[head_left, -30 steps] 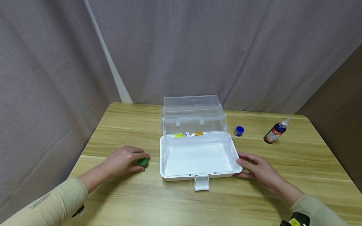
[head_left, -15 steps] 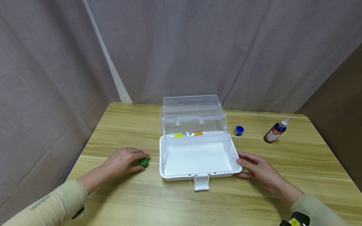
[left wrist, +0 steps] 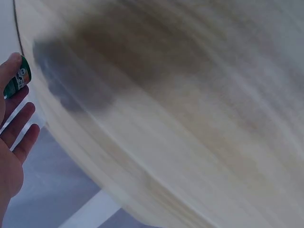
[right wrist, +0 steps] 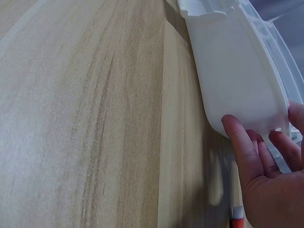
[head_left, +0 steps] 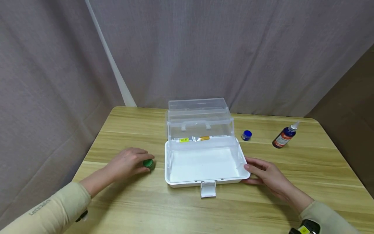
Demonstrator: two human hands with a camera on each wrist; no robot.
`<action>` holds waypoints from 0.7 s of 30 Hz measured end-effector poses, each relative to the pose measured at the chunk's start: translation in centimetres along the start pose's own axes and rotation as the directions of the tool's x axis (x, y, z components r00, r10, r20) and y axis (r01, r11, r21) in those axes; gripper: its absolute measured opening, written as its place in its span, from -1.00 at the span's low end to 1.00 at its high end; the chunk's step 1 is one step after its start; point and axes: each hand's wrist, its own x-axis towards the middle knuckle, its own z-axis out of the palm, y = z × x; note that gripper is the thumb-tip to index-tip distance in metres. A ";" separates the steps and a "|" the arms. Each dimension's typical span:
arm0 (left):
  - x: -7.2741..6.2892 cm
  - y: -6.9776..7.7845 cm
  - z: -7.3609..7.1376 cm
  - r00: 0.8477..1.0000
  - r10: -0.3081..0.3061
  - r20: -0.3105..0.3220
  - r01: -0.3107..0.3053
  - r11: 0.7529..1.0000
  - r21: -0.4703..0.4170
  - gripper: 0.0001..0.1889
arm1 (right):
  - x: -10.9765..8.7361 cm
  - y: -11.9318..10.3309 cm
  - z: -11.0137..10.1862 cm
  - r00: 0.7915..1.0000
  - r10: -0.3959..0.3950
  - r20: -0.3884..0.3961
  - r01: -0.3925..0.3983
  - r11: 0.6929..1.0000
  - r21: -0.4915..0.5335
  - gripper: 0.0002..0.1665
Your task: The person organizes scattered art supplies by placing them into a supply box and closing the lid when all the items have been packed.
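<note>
My left hand point(head_left: 127, 164) pinches a small round jar with a green lid point(head_left: 148, 163) between thumb and forefinger, left of the box. In the left wrist view the jar point(left wrist: 18, 80) shows a printed label, and the other fingers spread away from it. A white plastic storage box point(head_left: 204, 165) stands with its lid up and its clear trays raised at the back. My right hand point(head_left: 267, 174) grips the box's near right corner, thumb over the rim and fingers against the outer wall. In the right wrist view those fingers touch the white wall point(right wrist: 237, 71).
A tube with yellow and orange print point(head_left: 194, 139) lies in the box's clear tray. A small blue-lidded jar point(head_left: 246, 135) and a dark blue bottle with a white nozzle point(head_left: 283, 137) are on the wooden table point(head_left: 187, 214) to the right. A grey curtain point(head_left: 187, 55) hangs behind.
My left hand has risen slightly with the green-lidded jar, which now sits a little higher in the head view. The right hand and the box have stayed put.
</note>
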 end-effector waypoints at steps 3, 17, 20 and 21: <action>0.5 0.0 -0.6 1.000 0.024 -0.019 -0.024 1.000 0.018 -0.52 | 0.0 0.0 0.0 1.000 -0.002 0.002 0.002 1.000 0.002 -0.19; 3.3 -0.1 -3.1 0.994 0.062 -0.094 -0.054 0.995 0.088 -0.53 | 0.0 0.0 0.0 1.000 0.001 0.003 -0.001 1.000 0.009 -0.19; 4.1 -0.1 -3.8 0.993 0.070 -0.099 -0.062 0.995 0.084 -0.53 | 0.0 -0.1 0.0 1.000 0.001 -0.001 -0.001 1.000 0.009 -0.19; 4.3 -0.1 -4.0 0.993 0.071 -0.097 -0.063 0.994 0.087 -0.53 | -0.1 -0.1 0.1 1.000 0.002 -0.002 -0.002 1.000 0.008 -0.19</action>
